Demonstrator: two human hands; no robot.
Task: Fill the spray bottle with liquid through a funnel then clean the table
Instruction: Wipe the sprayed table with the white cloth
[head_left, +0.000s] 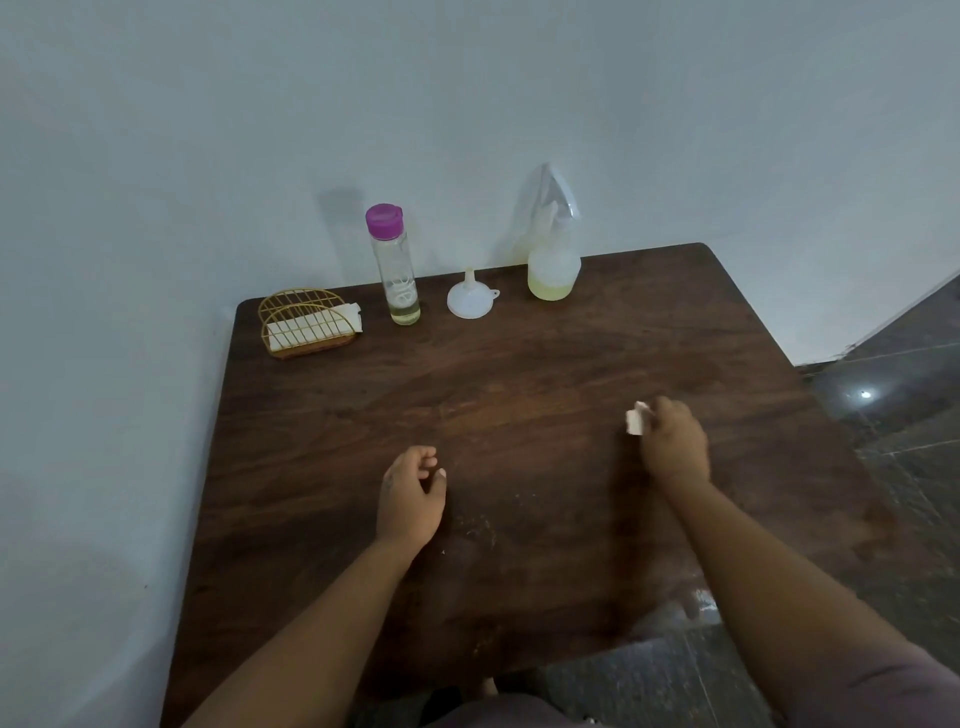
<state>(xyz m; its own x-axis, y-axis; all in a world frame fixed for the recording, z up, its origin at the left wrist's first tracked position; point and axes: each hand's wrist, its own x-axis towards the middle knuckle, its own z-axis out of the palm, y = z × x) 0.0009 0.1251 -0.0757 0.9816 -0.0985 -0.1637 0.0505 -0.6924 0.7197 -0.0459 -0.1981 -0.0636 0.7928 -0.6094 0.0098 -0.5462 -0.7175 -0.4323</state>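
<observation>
Pale blue-grey walls (156, 156) meet in a corner behind the dark wooden table (519, 364) we are leaning over, and dark polished floor tiles (909, 364) show off to the right of it.

Our right hand (674, 441) rests low on the tabletop, fingers curled around a small wad of white tissue (635, 420) that sticks out on the thumb side. The hand is a little blurred, so we cannot say exactly how the fingers lie on the wad. Our left hand (410, 496) sits beside it, well apart to the left, with the fingers loosely curled and nothing in them; it seems to hover just above or lightly touch the wood, and we cannot tell which.

Far ahead of our right hand, at the back edge of the table against the wall, stands the spray bottle (554, 254), upright, its trigger head on, with a shallow layer of yellowish liquid in the bottom. Ahead of our left hand, the white funnel (470, 296) sits upside down, wide mouth on the table, spout pointing up. Just left of the funnel stands a tall clear bottle (399, 270) with a purple cap, a little yellowish liquid left in its base. Further left, near the back corner, a gold wire napkin holder (306, 322) carries folded white napkins.

Near our left hand, a few pale specks and scratches mark the wood.
</observation>
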